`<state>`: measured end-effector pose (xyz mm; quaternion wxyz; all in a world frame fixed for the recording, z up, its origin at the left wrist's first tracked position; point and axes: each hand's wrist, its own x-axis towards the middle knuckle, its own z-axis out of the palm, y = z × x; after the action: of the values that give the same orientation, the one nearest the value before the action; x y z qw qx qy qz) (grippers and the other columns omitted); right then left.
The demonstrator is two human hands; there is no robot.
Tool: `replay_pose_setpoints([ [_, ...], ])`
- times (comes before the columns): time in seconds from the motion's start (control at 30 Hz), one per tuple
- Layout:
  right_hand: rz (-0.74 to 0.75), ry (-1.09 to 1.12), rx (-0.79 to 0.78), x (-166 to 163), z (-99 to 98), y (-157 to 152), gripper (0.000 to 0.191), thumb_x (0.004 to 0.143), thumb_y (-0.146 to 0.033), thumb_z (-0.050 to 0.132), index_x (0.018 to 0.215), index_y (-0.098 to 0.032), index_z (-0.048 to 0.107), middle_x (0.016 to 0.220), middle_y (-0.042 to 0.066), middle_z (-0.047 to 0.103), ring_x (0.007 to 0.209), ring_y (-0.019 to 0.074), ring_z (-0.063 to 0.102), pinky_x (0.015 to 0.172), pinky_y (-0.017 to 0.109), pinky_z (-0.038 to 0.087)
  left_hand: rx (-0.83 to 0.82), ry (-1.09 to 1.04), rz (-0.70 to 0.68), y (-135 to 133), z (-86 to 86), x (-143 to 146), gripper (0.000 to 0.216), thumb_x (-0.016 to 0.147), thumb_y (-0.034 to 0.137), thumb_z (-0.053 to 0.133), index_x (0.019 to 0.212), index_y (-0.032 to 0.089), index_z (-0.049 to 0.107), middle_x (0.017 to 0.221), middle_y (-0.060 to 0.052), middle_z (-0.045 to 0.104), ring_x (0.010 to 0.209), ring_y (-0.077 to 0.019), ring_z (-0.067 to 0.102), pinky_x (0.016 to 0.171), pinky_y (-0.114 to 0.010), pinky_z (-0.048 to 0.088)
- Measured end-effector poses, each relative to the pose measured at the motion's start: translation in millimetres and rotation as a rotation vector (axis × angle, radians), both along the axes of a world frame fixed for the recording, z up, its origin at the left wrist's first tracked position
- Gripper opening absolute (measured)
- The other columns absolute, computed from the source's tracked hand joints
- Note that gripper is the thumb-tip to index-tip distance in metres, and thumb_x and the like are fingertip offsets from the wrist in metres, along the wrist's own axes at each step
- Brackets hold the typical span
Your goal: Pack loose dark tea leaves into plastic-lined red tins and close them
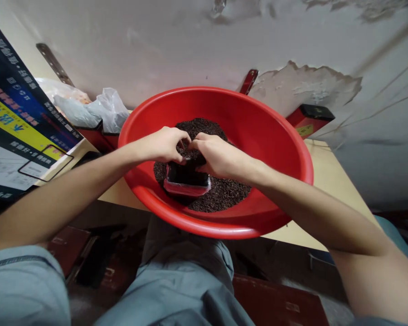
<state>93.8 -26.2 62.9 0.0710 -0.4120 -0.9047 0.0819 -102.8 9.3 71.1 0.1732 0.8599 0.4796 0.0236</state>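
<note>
A wide red plastic basin (268, 136) holds a heap of small dark brown grains (221, 194), whose kind I cannot tell. Within it, tilted on the grains, is a small black box (187, 175) with a pink, film-covered near edge. My left hand (170, 144) curls its fingers and thumb at the far left part of this box. Opposite it, my right hand (214, 153) is bent around the far right part, its fingertips close to those of the left. Some fingertips, and whatever lies between them, are hidden in shadow.
The basin stands on a pale yellow tabletop (336, 181) against a peeling wall (177, 45). Plastic bags (105, 108) and a large printed carton (23, 113) are at left. A red and black bracket end (311, 118) juts out behind the basin on the right. Dark red boards (279, 301) lie below.
</note>
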Motion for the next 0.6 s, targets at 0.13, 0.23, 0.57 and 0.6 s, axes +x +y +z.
replay_pose_setpoints([
  [0.13,0.008,0.203,-0.058,8.4,6.1,8.3,0.027,0.083,-0.013,0.079,0.109,-0.016,0.077,0.101,0.004,0.075,0.094,0.0201,0.073,0.088,0.032,0.058,-0.102,-0.065,-0.017,6.3,2.0,-0.6,0.053,0.077,0.037,0.081,0.127,0.023,0.073,0.116,-0.003,0.076,0.113,-0.0298,0.073,0.097,-0.040,0.057],
  [0.23,-0.065,0.253,-0.063,30.6,0.5,33.2,0.025,0.089,-0.027,0.077,0.113,-0.018,0.077,0.097,0.002,0.075,0.093,0.0207,0.074,0.090,0.037,0.059,-0.170,-0.092,0.003,7.2,3.1,1.0,0.051,0.081,0.044,0.079,0.128,0.024,0.073,0.114,-0.003,0.076,0.110,-0.0285,0.073,0.091,-0.038,0.057],
  [0.57,-0.305,-0.149,-0.400,81.2,-138.9,122.2,0.157,0.053,-0.041,0.104,0.174,-0.021,0.006,0.176,0.033,-0.010,0.162,0.0553,0.010,0.127,0.067,0.028,-0.022,0.080,0.041,114.8,-88.3,27.9,0.117,0.072,0.060,0.081,0.166,0.011,0.031,0.160,-0.024,0.050,0.145,-0.0380,0.054,0.118,-0.041,0.044],
  [0.6,-0.292,-0.140,-0.434,78.4,-148.3,122.4,0.159,0.054,-0.043,0.103,0.174,-0.021,0.002,0.175,0.033,-0.012,0.162,0.0551,0.007,0.127,0.067,0.027,-0.111,0.141,0.016,119.9,-105.5,32.4,0.134,0.066,0.065,0.083,0.171,0.012,0.018,0.169,-0.027,0.038,0.152,-0.0411,0.045,0.120,-0.042,0.042],
])
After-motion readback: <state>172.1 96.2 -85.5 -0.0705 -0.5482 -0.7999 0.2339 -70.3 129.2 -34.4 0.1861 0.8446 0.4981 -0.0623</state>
